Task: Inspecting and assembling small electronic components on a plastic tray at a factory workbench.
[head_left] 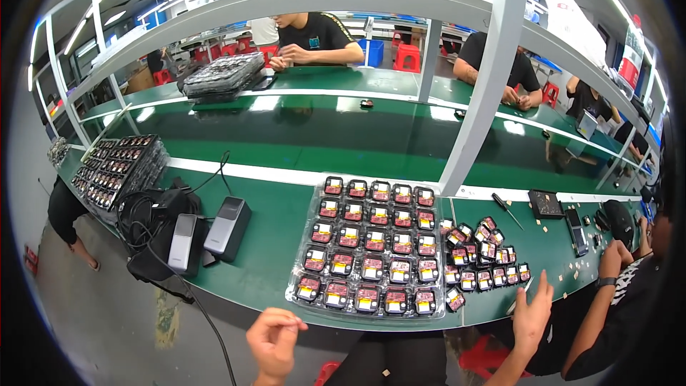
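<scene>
A clear plastic tray (306, 249) lies on the green bench before me, its rows of pockets filled with small black square devices (372, 267) bearing red, white and yellow labels. My left hand (275, 343) hovers off the tray's near left corner, fingers curled to the thumb, with nothing visible in them. To the right of the tray spreads a loose pile of the same devices (487, 251), some standing in rows, some tilted. My right hand (532, 314) is held up near that pile's near right side, its fingers and thumb apart, holding nothing.
Two grey-black box-shaped devices (227, 229) and black cables (143, 218) sit left. Beyond them stand stacked filled trays (118, 171). A screwdriver (507, 211), black box (546, 204) and handheld device (576, 231) lie right, near a co-worker's arm (597, 314). A white post (486, 78) rises behind the tray.
</scene>
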`<state>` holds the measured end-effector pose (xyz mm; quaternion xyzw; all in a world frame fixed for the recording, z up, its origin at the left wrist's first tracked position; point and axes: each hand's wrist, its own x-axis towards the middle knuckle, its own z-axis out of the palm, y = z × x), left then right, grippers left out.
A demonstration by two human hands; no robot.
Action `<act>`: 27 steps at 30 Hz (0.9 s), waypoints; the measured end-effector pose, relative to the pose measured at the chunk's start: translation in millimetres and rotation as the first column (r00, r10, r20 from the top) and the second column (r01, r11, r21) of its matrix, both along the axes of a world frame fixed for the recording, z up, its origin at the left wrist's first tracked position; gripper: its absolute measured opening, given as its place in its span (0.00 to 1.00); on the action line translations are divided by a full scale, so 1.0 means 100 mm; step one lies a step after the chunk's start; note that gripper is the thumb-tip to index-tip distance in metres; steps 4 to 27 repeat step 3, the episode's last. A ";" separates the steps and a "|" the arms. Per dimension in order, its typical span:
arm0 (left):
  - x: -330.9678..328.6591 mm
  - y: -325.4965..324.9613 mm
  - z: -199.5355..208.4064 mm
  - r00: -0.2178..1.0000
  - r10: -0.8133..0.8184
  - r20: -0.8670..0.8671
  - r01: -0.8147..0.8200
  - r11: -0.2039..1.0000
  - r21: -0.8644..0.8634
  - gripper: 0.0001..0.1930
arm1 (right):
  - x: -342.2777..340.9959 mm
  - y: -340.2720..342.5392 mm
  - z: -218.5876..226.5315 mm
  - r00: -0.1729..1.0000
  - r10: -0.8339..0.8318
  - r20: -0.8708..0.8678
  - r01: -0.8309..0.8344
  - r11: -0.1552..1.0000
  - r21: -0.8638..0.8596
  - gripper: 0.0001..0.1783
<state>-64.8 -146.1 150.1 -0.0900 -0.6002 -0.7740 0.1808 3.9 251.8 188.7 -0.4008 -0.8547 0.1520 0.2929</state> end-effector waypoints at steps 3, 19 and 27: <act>0.31 0.09 -0.17 0.998 -0.015 0.068 0.019 0.998 -0.056 0.01 | 0.07 0.08 0.16 0.999 0.024 0.026 -0.027 0.995 0.096 0.35; 0.31 0.09 -0.17 0.998 -0.015 0.068 0.019 0.998 -0.056 0.01 | 0.07 0.08 0.16 0.999 0.024 0.026 -0.027 0.995 0.096 0.35; 0.31 0.09 -0.17 0.998 -0.015 0.068 0.019 0.998 -0.056 0.01 | 0.07 0.08 0.16 0.999 0.024 0.026 -0.027 0.995 0.096 0.35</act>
